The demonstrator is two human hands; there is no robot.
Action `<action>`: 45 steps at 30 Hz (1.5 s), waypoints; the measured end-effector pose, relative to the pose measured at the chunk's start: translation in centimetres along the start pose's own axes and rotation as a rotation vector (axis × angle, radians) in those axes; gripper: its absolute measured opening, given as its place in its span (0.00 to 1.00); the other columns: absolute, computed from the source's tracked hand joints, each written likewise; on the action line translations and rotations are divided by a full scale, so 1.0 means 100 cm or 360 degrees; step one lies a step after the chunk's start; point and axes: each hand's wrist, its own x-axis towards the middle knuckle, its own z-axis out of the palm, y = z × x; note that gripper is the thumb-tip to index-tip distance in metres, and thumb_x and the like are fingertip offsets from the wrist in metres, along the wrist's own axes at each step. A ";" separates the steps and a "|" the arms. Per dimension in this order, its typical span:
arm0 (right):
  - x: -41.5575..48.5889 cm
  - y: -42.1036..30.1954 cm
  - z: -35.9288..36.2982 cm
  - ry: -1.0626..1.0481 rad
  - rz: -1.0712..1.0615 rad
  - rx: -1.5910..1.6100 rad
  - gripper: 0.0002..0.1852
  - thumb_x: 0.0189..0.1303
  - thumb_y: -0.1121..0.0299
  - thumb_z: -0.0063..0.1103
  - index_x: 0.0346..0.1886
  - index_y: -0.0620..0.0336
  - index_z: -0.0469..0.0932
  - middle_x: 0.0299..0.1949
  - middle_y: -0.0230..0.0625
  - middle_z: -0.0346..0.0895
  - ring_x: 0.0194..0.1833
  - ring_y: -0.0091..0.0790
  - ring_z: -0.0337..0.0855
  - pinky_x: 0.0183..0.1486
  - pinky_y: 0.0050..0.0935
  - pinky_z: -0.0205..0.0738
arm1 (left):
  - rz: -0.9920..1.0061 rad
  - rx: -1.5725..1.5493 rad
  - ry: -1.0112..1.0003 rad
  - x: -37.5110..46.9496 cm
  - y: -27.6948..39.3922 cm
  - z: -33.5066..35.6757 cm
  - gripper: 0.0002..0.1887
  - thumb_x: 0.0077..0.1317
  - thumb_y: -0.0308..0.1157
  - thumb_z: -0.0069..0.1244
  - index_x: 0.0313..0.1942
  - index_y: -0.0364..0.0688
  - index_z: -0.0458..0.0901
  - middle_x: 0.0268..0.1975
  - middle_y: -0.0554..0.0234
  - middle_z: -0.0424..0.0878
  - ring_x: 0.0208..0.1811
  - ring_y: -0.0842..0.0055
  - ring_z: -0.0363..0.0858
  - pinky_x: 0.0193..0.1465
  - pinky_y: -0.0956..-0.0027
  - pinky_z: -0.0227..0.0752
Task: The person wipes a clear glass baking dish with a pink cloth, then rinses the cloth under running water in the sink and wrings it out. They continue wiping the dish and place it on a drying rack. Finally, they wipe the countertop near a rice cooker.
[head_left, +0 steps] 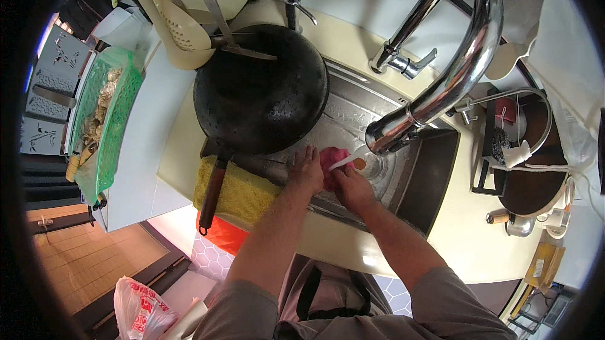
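Water runs from the chrome faucet (411,118) onto a pink cloth (334,162) low over the stainless steel sink (350,103). My right hand (352,186) grips the cloth from its near side. At the cloth's left edge is my left hand (305,170), its fingers apart and pointing away from me; whether it holds any of the cloth is unclear. A small orange-brown piece (359,163) shows just right of the cloth. A black wok (260,94) covers the sink's left part, its wooden handle (213,193) pointing towards me.
A yellow towel (236,188) lies over the counter's front edge below the wok. Spatulas and ladles (182,33) hang at the upper left, near a green basket (113,122) of garlic. Right of the sink stand a black rack (489,151) and a brown pan (529,170).
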 end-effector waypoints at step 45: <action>0.040 0.019 -0.008 0.0394 -0.0434 0.0192 0.17 0.60 0.71 0.67 0.53 0.53 0.81 0.60 0.45 0.79 0.56 0.53 0.83 0.58 0.47 0.77 | -0.0057 0.0368 -0.0253 -0.002 0.011 0.000 0.34 0.77 0.35 0.33 0.81 0.43 0.45 0.85 0.60 0.34 0.84 0.48 0.40 0.83 0.49 0.39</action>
